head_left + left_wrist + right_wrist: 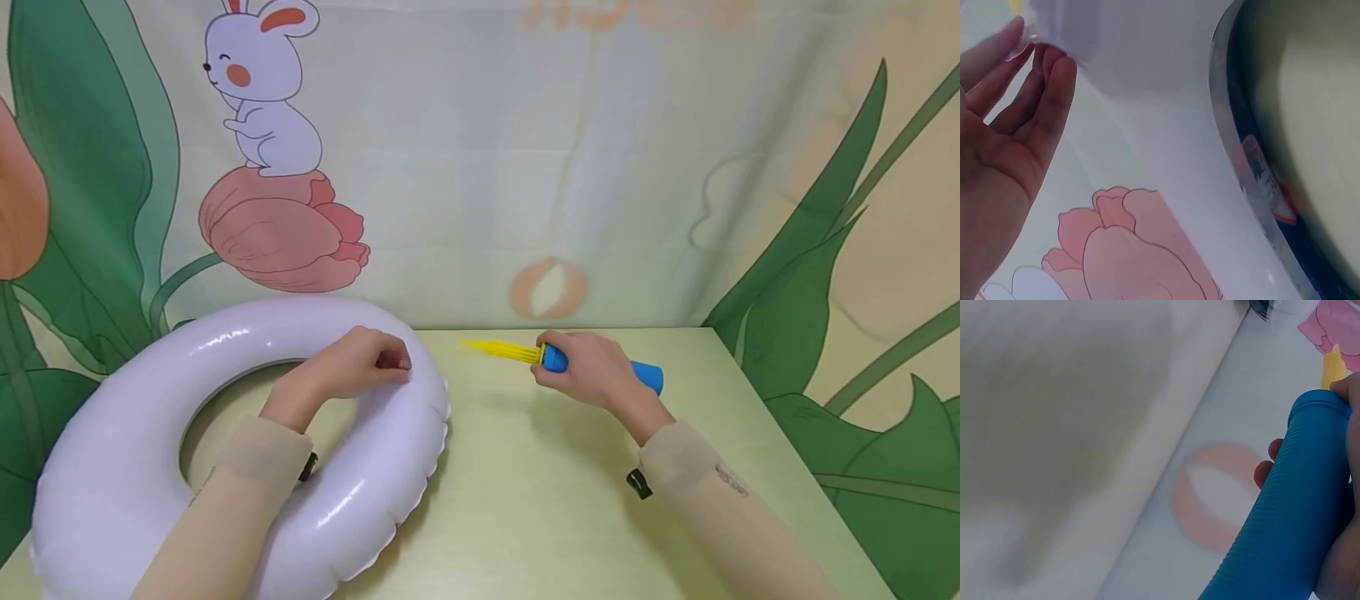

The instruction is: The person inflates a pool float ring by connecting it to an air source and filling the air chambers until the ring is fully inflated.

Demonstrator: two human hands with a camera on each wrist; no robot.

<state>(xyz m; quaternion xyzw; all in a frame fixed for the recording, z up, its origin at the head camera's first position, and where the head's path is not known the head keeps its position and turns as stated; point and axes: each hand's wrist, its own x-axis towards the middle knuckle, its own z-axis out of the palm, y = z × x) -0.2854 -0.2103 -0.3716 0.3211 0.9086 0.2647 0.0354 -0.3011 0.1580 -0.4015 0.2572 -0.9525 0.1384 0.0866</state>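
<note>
A white inflatable swim ring (127, 400), plump and glossy, lies on the left of the table. My left hand (352, 367) reaches over its upper right part. In the left wrist view the fingertips of my left hand (1016, 125) pinch a clear valve (1030, 31) on the ring. A blue hand pump (647, 377) with a yellow nozzle (502, 350) is in my right hand (588, 367), the nozzle pointing left toward the ring but apart from it. The right wrist view shows my fingers wrapped around the pump's ribbed blue body (1297, 487).
The pale yellow-green table (540, 500) ends at a back edge below a printed curtain (480, 167) with a rabbit and flowers. More printed leaves (810, 350) hang at the right side.
</note>
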